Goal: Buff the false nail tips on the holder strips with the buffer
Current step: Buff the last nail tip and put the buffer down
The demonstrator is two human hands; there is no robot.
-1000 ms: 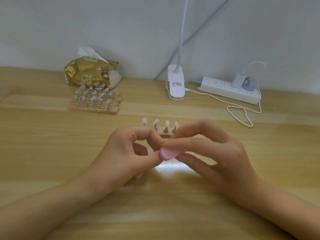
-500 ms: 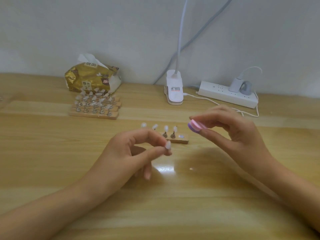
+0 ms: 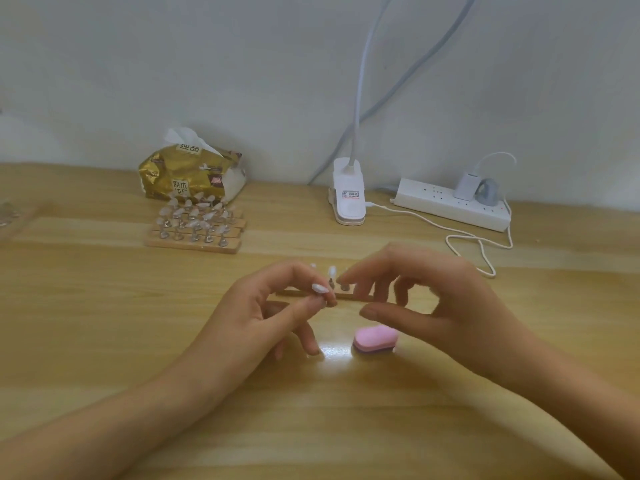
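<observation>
— Wooden table (image 3: 104,341) under a pale wall, yes? And what did the left hand (image 3: 277,317) hold?
— It pinched one false nail tip (image 3: 320,289) between the thumb and the first finger, a little above the table.
— And the right hand (image 3: 433,306)?
— It held nothing. Its fingers were loose and spread, with the thumb and first finger apart. The first fingertip (image 3: 341,279) was just beside the pinched tip, over the near holder strip (image 3: 349,296). Whether it touched the strip, I could not tell.
— Where was the buffer (image 3: 375,337)?
— It lay flat on the table, pink side up, under the right thumb and apart from the fingers.
— Was the near strip in view?
— Only partly, because both hands hid most of it. It lay behind the fingers, and one white tip (image 3: 331,271) stood upright on it.
— And farther away?
— At the back left, more strips (image 3: 194,237) lay side by side, full of tips, just in front of a gold tissue pack (image 3: 187,174). At the back middle stood a white lamp clip (image 3: 348,199). To the right of it lay a white power strip (image 3: 450,204) and a looping white cable (image 3: 479,244).
</observation>
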